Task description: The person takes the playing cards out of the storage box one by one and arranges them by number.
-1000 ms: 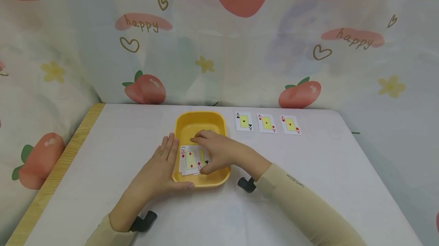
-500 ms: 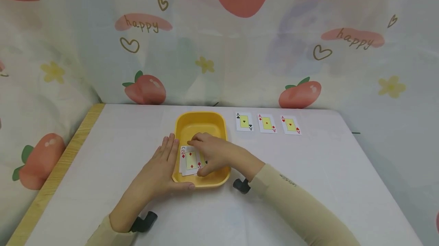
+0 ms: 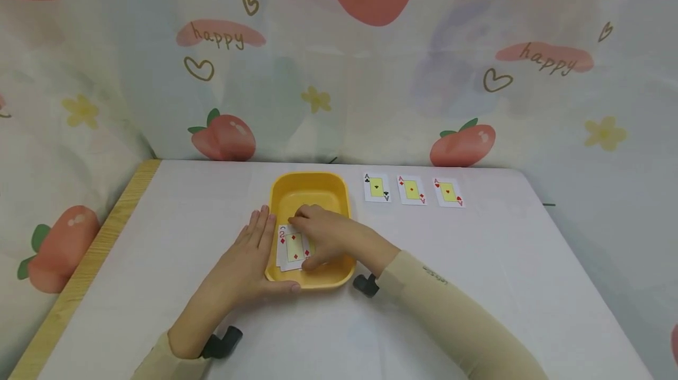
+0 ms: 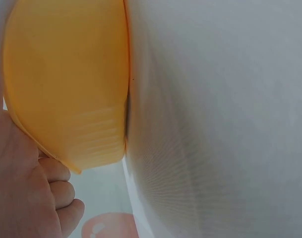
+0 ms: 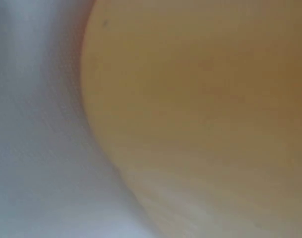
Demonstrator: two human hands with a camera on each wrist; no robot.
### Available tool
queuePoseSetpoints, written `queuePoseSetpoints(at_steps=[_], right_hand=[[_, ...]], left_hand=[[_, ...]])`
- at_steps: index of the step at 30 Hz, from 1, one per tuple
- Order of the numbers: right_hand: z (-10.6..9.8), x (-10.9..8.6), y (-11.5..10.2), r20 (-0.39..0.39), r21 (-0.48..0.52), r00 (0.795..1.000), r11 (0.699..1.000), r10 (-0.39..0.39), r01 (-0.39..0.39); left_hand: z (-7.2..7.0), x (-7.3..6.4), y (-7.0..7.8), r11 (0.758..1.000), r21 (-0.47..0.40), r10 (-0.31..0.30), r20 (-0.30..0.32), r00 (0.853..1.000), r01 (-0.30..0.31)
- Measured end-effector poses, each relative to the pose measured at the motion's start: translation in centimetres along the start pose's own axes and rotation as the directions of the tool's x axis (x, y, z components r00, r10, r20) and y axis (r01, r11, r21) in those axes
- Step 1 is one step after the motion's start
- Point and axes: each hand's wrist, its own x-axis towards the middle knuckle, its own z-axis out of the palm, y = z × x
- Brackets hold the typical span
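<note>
A yellow tray (image 3: 311,180) stands on the white-covered table. In it lies a small overlapping pile of playing cards (image 3: 293,247), with a two of diamonds on top. My left hand (image 3: 243,262) rests along the tray's left side, fingers straight and thumb across the front corner. The left wrist view shows the same hand (image 4: 27,188) against the tray's outer wall (image 4: 66,74). My right hand (image 3: 331,236) reaches into the tray over the cards' right part, thumb and forefinger spread apart near their edges. Its other fingers are hidden. The right wrist view holds only the blurred tray wall (image 5: 200,99).
Right of the tray, three aces lie face up in a row: the ace of clubs (image 3: 376,187), ace of diamonds (image 3: 412,190) and ace of hearts (image 3: 448,192). A patterned curtain (image 3: 339,74) hangs behind the table (image 3: 477,262).
My right hand has slid left over the cards and now covers the spade card that showed beside the two of diamonds. The left hand, tray and aces stay in place.
</note>
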Motion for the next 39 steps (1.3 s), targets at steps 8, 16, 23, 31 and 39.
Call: queuePoseSetpoints(at_steps=[8, 16, 23, 31, 39], right_hand=[[0.3, 0.6, -0.1, 0.041, -0.038, 0.998, 0.999, 0.038, -0.037], [0.4, 0.9, -0.1, 0.034, -0.063, 0.998, 0.997, 0.044, -0.042], [0.4, 1.1, 0.0, 0.03, -0.073, 0.999, 0.997, 0.04, -0.038], [0.3, 1.0, 0.1, 0.027, -0.065, 0.999, 0.998, 0.024, -0.022], [0.2, 0.6, 0.0, 0.013, -0.051, 1.0, 0.999, 0.015, -0.014]], left_hand=[[0.0, -0.1, -0.1, 1.0, -0.001, 0.011, -0.001, 1.0, -0.011], [0.1, 0.2, -0.2, 1.0, -0.006, 0.004, 0.007, 1.0, -0.004], [0.1, 0.2, -0.2, 1.0, 0.003, 0.0, 0.004, 1.0, 0.0], [0.1, 0.1, -0.1, 1.0, 0.001, -0.002, 0.003, 1.0, 0.002], [0.0, 0.0, 0.0, 1.0, -0.001, 0.002, 0.002, 1.0, -0.002]])
